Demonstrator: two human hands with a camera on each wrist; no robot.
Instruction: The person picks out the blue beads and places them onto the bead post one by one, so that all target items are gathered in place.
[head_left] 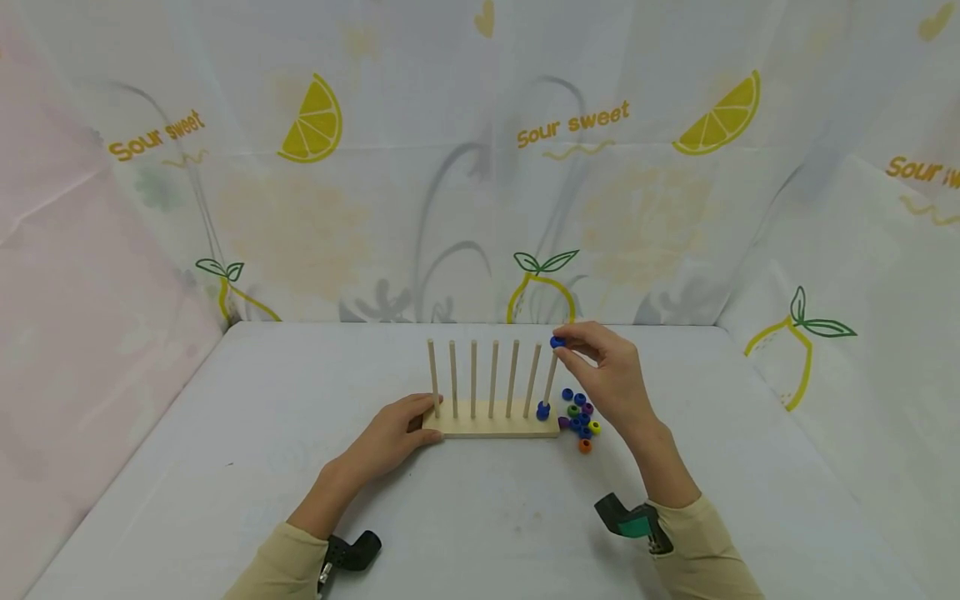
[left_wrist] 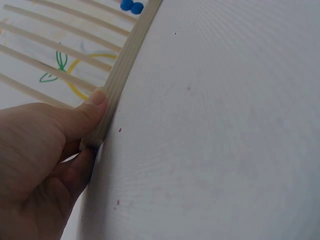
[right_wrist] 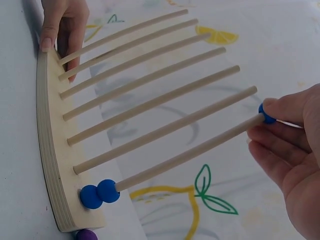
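A wooden peg board (head_left: 491,429) with several upright dowels (head_left: 492,379) stands on the table. My left hand (head_left: 390,433) grips its left end, thumb on the front edge and fingers behind, as the left wrist view (left_wrist: 95,115) also shows. Between thumb and fingers, my right hand (head_left: 611,375) pinches a blue bead (right_wrist: 267,114) right at the top of the rightmost dowel (right_wrist: 190,152). Two blue beads (right_wrist: 99,194) sit at the foot of that dowel, one on the other. The other dowels carry no beads.
Several loose beads lie by the board's right end, among them a yellow bead (head_left: 595,427), an orange bead (head_left: 585,447), a green bead (head_left: 573,411) and a purple bead (right_wrist: 86,235). A lemon-printed cloth (head_left: 450,208) hangs behind the white table (head_left: 247,433).
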